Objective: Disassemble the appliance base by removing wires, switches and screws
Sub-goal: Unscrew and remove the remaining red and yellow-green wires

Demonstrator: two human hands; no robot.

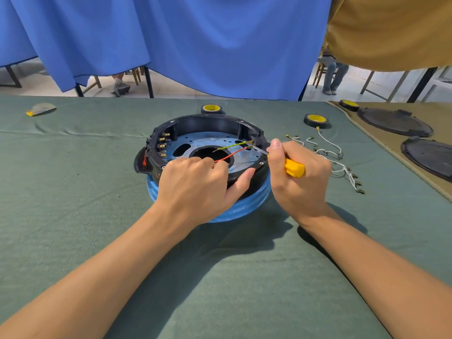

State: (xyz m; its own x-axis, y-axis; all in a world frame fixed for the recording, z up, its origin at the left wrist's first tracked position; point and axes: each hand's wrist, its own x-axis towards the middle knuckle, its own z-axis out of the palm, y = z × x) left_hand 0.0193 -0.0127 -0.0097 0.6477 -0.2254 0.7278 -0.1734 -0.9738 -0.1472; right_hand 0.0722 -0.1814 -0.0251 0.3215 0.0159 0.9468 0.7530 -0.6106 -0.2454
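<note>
Left hand: fingers curled, seem to pinch red wire; thumb pressed on base rim, likely to steady it and keep wire taut. Right hand clenched round screwdriver; blade reaches terminal at base's right wall, probably to pry connector free. Green wire runs beside red, both attached there. Base sits mid-table on blue ring, open side up for access. Freed white wires heaped to right, clear of work.
</note>
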